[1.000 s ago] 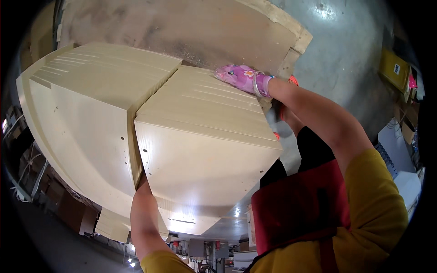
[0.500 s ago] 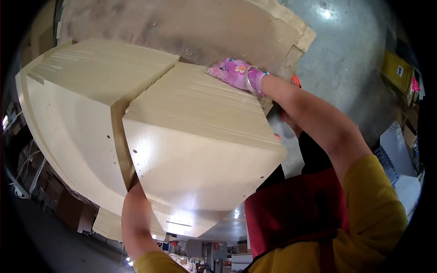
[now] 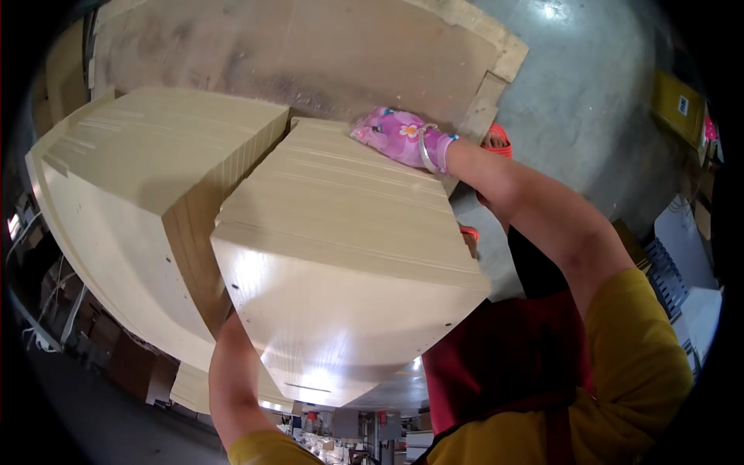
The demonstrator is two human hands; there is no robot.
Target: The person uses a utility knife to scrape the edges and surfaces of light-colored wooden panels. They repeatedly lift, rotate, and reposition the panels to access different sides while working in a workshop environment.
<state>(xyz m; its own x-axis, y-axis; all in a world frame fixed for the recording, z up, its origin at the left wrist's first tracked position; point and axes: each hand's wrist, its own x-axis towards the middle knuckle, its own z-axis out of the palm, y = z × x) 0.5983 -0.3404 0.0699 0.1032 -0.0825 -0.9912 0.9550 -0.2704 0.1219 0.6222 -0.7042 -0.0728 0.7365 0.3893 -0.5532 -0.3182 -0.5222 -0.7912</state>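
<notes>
Near board stack [image 3: 353, 225] right of second stack [image 3: 155, 143], gap already open between; how much remains, can't tell. My gloved right hand [image 3: 399, 137] on near board stack's far edge, grip unclear; left hand hidden in gap, state unclear.

Workshop, industrial: pale cream, wood-grained flat panels with small drilled holes [image 3: 349, 310], stacked in thick blocks; scuffed brown flat board with pale wooden edging [image 3: 310, 54]; smooth grey hard floor [image 3: 589, 116]; yellow rectangular package with white label [image 3: 673, 112]
</notes>
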